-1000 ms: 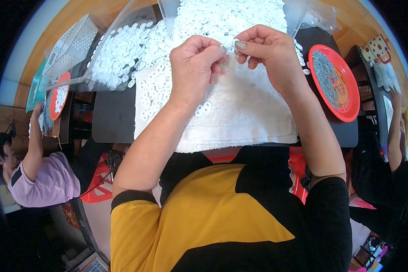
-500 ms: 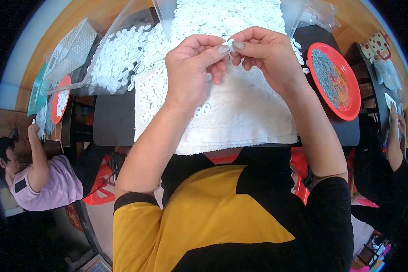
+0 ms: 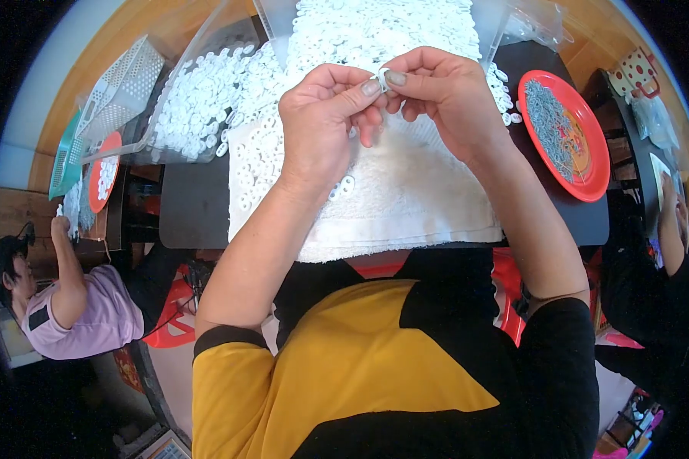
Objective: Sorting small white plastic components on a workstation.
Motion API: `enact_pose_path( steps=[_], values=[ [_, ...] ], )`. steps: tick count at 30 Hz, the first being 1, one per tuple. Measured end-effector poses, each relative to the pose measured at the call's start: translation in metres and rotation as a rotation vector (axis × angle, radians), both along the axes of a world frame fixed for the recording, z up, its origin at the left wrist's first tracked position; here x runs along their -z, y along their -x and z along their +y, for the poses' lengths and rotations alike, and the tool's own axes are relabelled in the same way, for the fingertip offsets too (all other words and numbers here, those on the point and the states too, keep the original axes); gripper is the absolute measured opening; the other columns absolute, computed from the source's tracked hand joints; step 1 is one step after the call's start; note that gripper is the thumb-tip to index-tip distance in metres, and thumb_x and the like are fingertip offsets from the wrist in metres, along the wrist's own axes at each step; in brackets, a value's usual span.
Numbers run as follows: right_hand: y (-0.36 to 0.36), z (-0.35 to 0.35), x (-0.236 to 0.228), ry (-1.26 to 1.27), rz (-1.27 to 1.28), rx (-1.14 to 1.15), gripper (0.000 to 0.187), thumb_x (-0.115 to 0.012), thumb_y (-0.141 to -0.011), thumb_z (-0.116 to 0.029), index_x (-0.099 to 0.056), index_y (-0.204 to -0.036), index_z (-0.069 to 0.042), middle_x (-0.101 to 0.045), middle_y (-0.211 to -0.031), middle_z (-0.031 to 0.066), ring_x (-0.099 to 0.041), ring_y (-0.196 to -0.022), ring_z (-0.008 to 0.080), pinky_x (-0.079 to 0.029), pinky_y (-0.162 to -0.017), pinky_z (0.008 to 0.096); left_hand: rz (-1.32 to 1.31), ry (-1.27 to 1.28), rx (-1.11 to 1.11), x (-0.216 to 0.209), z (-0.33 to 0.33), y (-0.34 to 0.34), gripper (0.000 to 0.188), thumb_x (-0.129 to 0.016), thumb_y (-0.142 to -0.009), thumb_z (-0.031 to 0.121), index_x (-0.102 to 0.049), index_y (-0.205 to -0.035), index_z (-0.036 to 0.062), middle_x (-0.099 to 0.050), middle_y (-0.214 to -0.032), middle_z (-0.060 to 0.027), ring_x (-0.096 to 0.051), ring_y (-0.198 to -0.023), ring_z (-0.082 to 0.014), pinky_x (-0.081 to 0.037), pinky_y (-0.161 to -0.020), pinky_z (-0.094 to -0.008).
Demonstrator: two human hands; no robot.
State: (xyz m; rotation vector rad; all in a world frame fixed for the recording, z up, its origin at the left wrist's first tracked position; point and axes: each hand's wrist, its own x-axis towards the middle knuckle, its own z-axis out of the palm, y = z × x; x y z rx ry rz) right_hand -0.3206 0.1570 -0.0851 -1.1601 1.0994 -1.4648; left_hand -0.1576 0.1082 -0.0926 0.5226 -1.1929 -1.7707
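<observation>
Over the far half of a white towel (image 3: 406, 206), my two hands meet fingertip to fingertip. My left hand (image 3: 321, 107) pinches a small white plastic piece (image 3: 381, 79) between thumb and index finger. On its other side my right hand (image 3: 448, 99) pinches the same piece; the fingers partly cover it. Small white oval pieces (image 3: 256, 164) with holes lie scattered on the towel's left part, and a few rest beside my left wrist. Beyond my hands is a large heap of similar white pieces (image 3: 383, 30).
A clear plastic bin (image 3: 142, 145) of white pieces stands at the left. A red plate (image 3: 601, 164) with thin grey metal parts sits on the dark table (image 3: 195, 206) at the right. One person (image 3: 92, 306) sits at far left; another person's arm (image 3: 672, 237) shows at far right.
My hands have shifted slightly left, still pinching the white piece, which shows at a different angle. At far right, the other person's hands have moved slightly.
</observation>
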Motion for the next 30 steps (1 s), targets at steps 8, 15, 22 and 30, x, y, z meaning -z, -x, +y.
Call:
enact_pose_path(
  steps=[8, 15, 22, 30],
  values=[
    [0.002, 0.002, -0.003, -0.052, 0.015, -0.035, 0.014, -0.061, -0.092, -0.013, -0.065, -0.093, 0.001, -0.065, -0.076, 0.0061, -0.06, -0.066, 0.0112, -0.045, -0.059, 0.0224, -0.007, -0.009, -0.029, -0.003, 0.003, 0.0, 0.006, -0.062, -0.087, -0.002, -0.06, -0.091, -0.0057, -0.065, -0.075, -0.0147, -0.06, -0.056, -0.0154, -0.045, -0.046, -0.024],
    [0.0, 0.001, -0.002, -0.031, 0.07, -0.042, 0.014, -0.061, -0.092, -0.014, -0.065, -0.089, -0.002, -0.064, -0.073, 0.0041, -0.059, -0.063, 0.0099, -0.044, -0.056, 0.0212, 0.004, 0.021, -0.038, 0.002, 0.0, 0.0, 0.006, -0.063, -0.087, -0.003, -0.059, -0.091, -0.0061, -0.066, -0.075, -0.0155, -0.061, -0.056, -0.0163, -0.046, -0.045, -0.0237],
    [0.008, 0.005, -0.011, -0.032, 0.079, -0.105, 0.015, -0.061, -0.092, -0.017, -0.064, -0.088, -0.002, -0.064, -0.073, 0.0035, -0.06, -0.064, 0.0099, -0.042, -0.055, 0.0206, 0.042, 0.029, 0.0, -0.004, 0.001, 0.0, 0.012, -0.063, -0.085, -0.005, -0.061, -0.096, -0.0074, -0.066, -0.078, -0.0153, -0.062, -0.058, -0.0165, -0.047, -0.046, -0.0241],
    [0.018, 0.008, -0.021, -0.057, 0.12, -0.194, 0.016, -0.066, -0.084, -0.019, -0.066, -0.081, -0.003, -0.062, -0.069, 0.0025, -0.058, -0.058, 0.0105, -0.039, -0.051, 0.0217, 0.016, 0.132, 0.075, -0.007, 0.007, -0.002, 0.024, -0.064, -0.085, -0.006, -0.062, -0.108, -0.0093, -0.066, -0.082, -0.0147, -0.06, -0.061, -0.0158, -0.047, -0.048, -0.0239]
  ],
)
